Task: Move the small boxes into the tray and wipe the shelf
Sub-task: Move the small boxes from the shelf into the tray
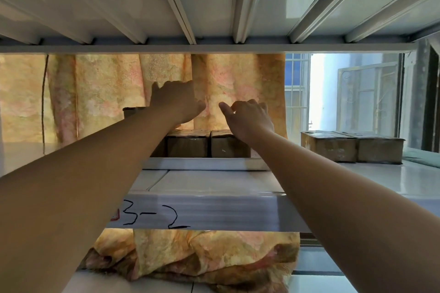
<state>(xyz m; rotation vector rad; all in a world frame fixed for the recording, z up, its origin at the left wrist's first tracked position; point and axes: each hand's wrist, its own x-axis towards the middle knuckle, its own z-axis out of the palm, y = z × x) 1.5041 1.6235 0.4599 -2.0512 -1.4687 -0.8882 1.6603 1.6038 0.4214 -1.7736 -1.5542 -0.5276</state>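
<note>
A white metal shelf (238,183) marked "3-2" on its front edge carries small brown boxes (188,144) at its back edge, against a yellow floral curtain (100,93). Two more boxes (352,146) sit toward the back right corner. Above the middle boxes, the left hand (177,101) and right hand (250,119) reach in, fingers loosely curled, holding nothing.

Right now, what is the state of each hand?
Left hand: open, holding nothing, above the small brown cardboard boxes.
Right hand: open, empty.
</note>
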